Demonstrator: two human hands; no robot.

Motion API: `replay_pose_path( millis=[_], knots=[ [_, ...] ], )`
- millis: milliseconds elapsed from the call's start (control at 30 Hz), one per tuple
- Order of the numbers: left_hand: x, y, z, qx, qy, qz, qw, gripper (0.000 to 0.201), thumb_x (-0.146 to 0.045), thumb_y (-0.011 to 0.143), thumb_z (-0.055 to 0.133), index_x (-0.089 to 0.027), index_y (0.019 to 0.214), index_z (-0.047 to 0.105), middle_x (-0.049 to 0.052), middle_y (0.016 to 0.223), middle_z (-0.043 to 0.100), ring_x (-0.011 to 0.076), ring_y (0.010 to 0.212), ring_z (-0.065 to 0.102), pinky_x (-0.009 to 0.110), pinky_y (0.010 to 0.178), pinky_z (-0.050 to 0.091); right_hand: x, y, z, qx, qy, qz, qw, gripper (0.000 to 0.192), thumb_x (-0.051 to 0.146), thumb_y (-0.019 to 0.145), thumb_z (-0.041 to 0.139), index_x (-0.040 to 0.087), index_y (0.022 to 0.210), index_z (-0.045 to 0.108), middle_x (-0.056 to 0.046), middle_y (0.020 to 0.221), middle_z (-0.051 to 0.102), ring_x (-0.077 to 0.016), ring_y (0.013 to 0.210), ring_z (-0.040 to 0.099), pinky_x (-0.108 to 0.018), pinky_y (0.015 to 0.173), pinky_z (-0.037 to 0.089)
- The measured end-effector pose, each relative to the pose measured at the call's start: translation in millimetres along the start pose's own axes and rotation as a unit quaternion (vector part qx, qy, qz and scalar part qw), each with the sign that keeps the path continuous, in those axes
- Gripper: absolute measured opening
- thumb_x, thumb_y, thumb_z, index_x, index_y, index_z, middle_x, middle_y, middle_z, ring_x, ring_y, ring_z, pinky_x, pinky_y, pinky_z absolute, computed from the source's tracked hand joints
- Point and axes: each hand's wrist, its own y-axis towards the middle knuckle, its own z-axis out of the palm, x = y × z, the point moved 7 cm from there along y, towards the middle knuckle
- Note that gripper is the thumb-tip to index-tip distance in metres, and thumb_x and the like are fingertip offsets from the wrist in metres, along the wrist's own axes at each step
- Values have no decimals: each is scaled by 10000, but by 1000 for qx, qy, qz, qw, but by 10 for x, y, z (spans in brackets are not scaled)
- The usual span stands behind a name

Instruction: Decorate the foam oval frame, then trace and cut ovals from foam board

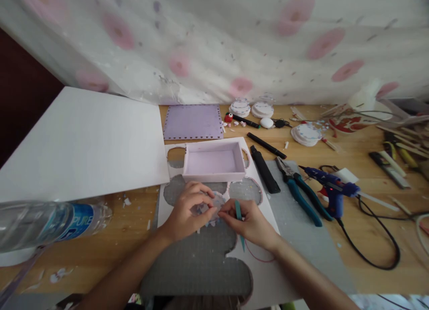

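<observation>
A small round white disc (219,200) with bluish bits along its edge lies between my hands, partly hidden by the fingers. My left hand (189,208) curves around its left side, thumb and fingers gripping it. On the other side, my right hand (247,221) pinches thumb and forefinger at the disc's edge; whatever is in that pinch is too small to make out. A slim teal tool (238,211), perhaps tweezers, is tucked between the right hand's fingers and points down. Under both hands is a white board (264,243) with round cut-outs, on a grey cutting mat (191,261).
Just beyond my hands sits an open lilac box (214,178). Pliers (303,196), a black marker (266,145) and a blue glue gun (331,185) with its cord lie right. At left are a water bottle (50,225) and a large white sheet (87,144). Stacked discs (305,135) stand farther back.
</observation>
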Motion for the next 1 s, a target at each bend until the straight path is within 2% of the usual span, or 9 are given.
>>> replay_pose_path(
  millis=[200,300,467,633,867,1000],
  knots=[
    [82,-21,49,-10,-45,-70,996,173,-74,773,601,-188,644,593,40,990,692,218,1017,550,391,886,448,7,-37,82,2,-15,-19,1000,169,280,867,568,189,742,634,39,577,519,-87,528,422,-214,515,348],
    [114,-23,69,-14,-45,-80,996,194,-77,765,582,-190,608,574,39,955,712,226,993,565,406,867,459,-12,-34,103,0,-8,-11,1000,170,280,862,573,187,733,633,36,580,526,-88,531,425,-215,513,346],
    [-13,11,-78,-53,41,-1,998,137,-139,829,576,-189,712,626,56,947,693,218,969,569,413,889,456,-96,-1,49,-27,51,47,997,245,349,835,620,185,654,602,43,533,496,-79,489,392,-206,442,304],
    [-108,19,-231,-90,86,51,991,118,-136,846,573,-205,839,667,57,971,663,218,964,566,422,894,453,-147,26,51,-13,128,99,987,258,411,793,660,196,663,603,61,489,462,-72,408,368,-210,376,299],
    [-130,-52,-45,-32,134,130,982,192,-115,801,636,-253,920,698,47,1110,633,228,1033,533,445,943,421,-89,24,42,-11,131,108,985,277,405,787,658,187,634,584,60,477,460,-63,408,376,-202,381,293],
    [-90,-72,-21,-26,148,132,980,205,-112,801,642,-265,924,700,39,1107,637,232,1052,523,438,943,425,-83,25,50,-6,142,114,983,283,425,786,655,187,647,592,66,454,450,-64,394,364,-207,384,292]
  ],
)
